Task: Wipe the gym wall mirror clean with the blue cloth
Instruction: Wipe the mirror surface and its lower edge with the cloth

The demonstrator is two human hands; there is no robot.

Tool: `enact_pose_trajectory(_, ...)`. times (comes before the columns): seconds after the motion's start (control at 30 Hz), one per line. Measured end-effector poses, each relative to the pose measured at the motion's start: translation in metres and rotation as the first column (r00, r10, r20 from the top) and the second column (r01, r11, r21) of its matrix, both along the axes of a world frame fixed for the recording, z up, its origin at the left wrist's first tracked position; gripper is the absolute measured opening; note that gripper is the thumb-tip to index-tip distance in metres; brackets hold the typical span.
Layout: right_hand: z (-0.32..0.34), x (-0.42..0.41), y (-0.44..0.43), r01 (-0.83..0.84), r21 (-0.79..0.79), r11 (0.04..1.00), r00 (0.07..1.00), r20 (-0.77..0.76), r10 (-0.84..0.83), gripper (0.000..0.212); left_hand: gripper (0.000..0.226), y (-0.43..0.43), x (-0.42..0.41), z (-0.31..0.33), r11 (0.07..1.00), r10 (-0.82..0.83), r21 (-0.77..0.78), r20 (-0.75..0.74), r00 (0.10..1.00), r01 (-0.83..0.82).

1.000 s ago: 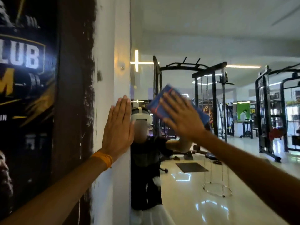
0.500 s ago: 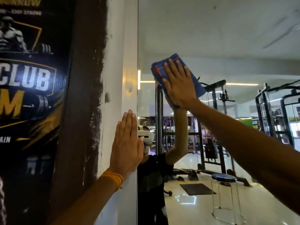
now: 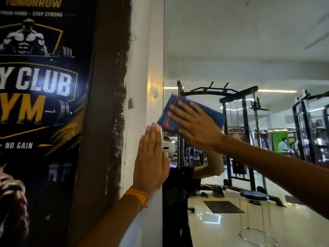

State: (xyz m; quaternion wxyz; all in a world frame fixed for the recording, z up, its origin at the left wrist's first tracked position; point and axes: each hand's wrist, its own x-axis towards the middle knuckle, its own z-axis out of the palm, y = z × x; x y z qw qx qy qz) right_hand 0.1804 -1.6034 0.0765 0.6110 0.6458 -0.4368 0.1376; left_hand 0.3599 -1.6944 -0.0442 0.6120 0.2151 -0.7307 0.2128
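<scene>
My right hand [image 3: 194, 125] presses flat the blue cloth [image 3: 191, 114] near the mirror's [image 3: 249, 50] left edge; my left hand [image 3: 151, 163] lies flat, fingers together, beside the "CLUB" "NO GAIN" poster [image 3: 39, 104].

At left we note a dark printed gym poster [image 3: 35, 97] with white and yellow lettering, "CLUB" and "NO GAIN" legible, plus a barbell graphic. Beside it we record a white painted wall strip [image 3: 140, 65] with a ragged brown-black paint edge and one small screw [image 3: 155, 95]. Further right we see a black steel cable rack [image 3: 238, 132], a round blue-topped stool on chrome legs [image 3: 253, 195], a dark rectangular floor mat [image 3: 223, 206] and a glossy pale tiled floor [image 3: 222, 230]. Long ceiling strip lights [image 3: 277, 91] glow under a white ceiling [image 3: 240, 41]. We note a green panel [image 3: 279, 139] far back.
</scene>
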Motion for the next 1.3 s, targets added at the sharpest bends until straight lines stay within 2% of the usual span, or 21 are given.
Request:
enact_pose_trajectory(0.07, -0.025, -0.011, 0.010, 0.025, 0.103, 0.994, 0.990, -0.139, -0.010, 0.056, 0.075, 0.001, 0.001, -0.006, 1.000, -0.018, 0.019, 0.007, 1.000, 0.018)
enact_pose_trajectory(0.13, 0.004, -0.013, 0.014, 0.056, 0.148, 0.987, 0.979, -0.205, -0.025, 0.056, 0.077, 0.003, 0.003, -0.016, 0.999, -0.028, 0.029, 0.028, 0.999, 0.027)
enact_pose_trajectory(0.23, 0.075, -0.001, 0.017, 0.064, 0.020, 0.998, 0.997, 0.041, -0.065, 0.062, 0.082, 0.004, 0.006, -0.029, 0.999, -0.028, 0.033, 0.046, 0.999, 0.027)
enact_pose_trajectory(0.3, 0.083, 0.008, 0.015, 0.054, -0.039, 0.998, 0.980, 0.195, -0.046, 0.065, 0.080, 0.004, 0.007, -0.035, 0.999, -0.008, 0.045, 0.057, 0.998, 0.006)
enact_pose_trajectory(0.33, 0.068, 0.010, 0.011, 0.029, -0.037, 0.999, 0.979, 0.202, -0.021, 0.064, 0.077, 0.003, 0.007, -0.037, 0.999, -0.003, 0.049, 0.058, 0.998, 0.001)
enact_pose_trajectory(0.43, -0.013, 0.001, 0.006, -0.017, 0.065, 0.998, 0.999, -0.038, 0.019, 0.058, 0.074, 0.001, 0.008, -0.039, 0.998, -0.021, 0.058, 0.055, 0.998, 0.018)
enact_pose_trajectory(0.5, -0.019, -0.013, 0.013, 0.006, 0.151, 0.989, 0.986, -0.166, 0.019, 0.057, 0.074, 0.002, 0.008, -0.041, 0.999, -0.030, 0.044, 0.056, 0.998, 0.028)
enact_pose_trajectory(0.53, -0.001, -0.016, 0.017, 0.012, 0.165, 0.986, 0.987, -0.162, 0.015, 0.058, 0.074, 0.002, 0.008, -0.041, 0.999, -0.028, 0.037, 0.056, 0.998, 0.026)
enact_pose_trajectory(0.57, 0.021, -0.017, 0.019, 0.011, 0.145, 0.989, 0.996, -0.091, 0.003, 0.059, 0.074, 0.001, 0.008, -0.041, 0.999, -0.020, 0.035, 0.056, 0.998, 0.018)
enact_pose_trajectory(0.67, 0.085, -0.025, 0.024, -0.001, -0.073, 0.997, 0.967, 0.254, 0.020, 0.063, 0.075, 0.002, 0.007, -0.041, 1.000, -0.007, 0.030, 0.046, 0.999, 0.006)
enact_pose_trajectory(0.73, 0.076, -0.026, 0.017, 0.028, -0.195, 0.980, 0.915, 0.401, 0.053, 0.059, 0.077, 0.002, 0.007, -0.042, 0.999, -0.007, 0.036, 0.050, 0.999, 0.006)
enact_pose_trajectory(0.77, 0.052, -0.023, 0.010, 0.052, -0.214, 0.975, 0.914, 0.404, 0.039, 0.058, 0.077, 0.002, 0.008, -0.042, 0.999, -0.005, 0.032, 0.052, 0.999, 0.004)
enact_pose_trajectory(0.8, 0.021, -0.020, 0.005, 0.070, -0.183, 0.981, 0.935, 0.354, -0.001, 0.057, 0.077, 0.002, 0.008, -0.041, 1.000, 0.000, 0.027, 0.055, 0.998, -0.002)
enact_pose_trajectory(0.87, -0.034, -0.026, 0.009, 0.041, -0.018, 0.999, 0.994, 0.104, -0.039, 0.058, 0.077, 0.001, 0.008, -0.040, 1.000, 0.013, 0.026, 0.064, 0.998, -0.015)
enact_pose_trajectory(0.93, -0.034, -0.050, 0.026, 0.059, 0.102, 0.993, 0.993, -0.109, -0.048, 0.059, 0.076, 0.002, 0.008, -0.041, 1.000, 0.015, 0.022, 0.068, 0.998, -0.017)
enact_pose_trajectory(0.97, -0.019, -0.063, 0.034, 0.062, 0.085, 0.994, 0.993, -0.109, -0.053, 0.059, 0.077, 0.002, 0.008, -0.041, 1.000, 0.014, 0.020, 0.069, 0.998, -0.016)
enact_pose_trajectory(1.03, 0.015, -0.085, 0.047, 0.056, -0.047, 0.997, 0.986, 0.157, -0.048, 0.064, 0.079, 0.001, 0.009, -0.041, 1.000, 0.013, 0.014, 0.077, 0.997, -0.014)
enact_pose_trajectory(1.1, 0.027, -0.094, 0.051, 0.079, -0.227, 0.971, 0.865, 0.499, 0.046, 0.071, 0.081, 0.002, 0.008, -0.041, 1.000, 0.021, 0.013, 0.068, 0.997, -0.022)
enact_pose_trajectory(1.17, -0.004, -0.079, 0.041, 0.141, -0.261, 0.955, 0.788, 0.613, 0.051, 0.066, 0.080, 0.001, 0.008, -0.040, 0.999, 0.039, 0.021, 0.061, 0.997, -0.040)
enact_pose_trajectory(1.23, -0.073, -0.061, 0.028, 0.137, -0.177, 0.975, 0.904, 0.425, -0.050, 0.060, 0.077, 0.003, 0.007, -0.040, 0.999, 0.021, 0.032, 0.046, 0.999, -0.023)
enact_pose_trajectory(1.3, -0.140, -0.059, 0.030, 0.068, 0.005, 0.998, 0.997, 0.040, -0.068, 0.060, 0.073, 0.003, 0.006, -0.034, 0.999, -0.013, 0.039, 0.029, 1.000, 0.012)
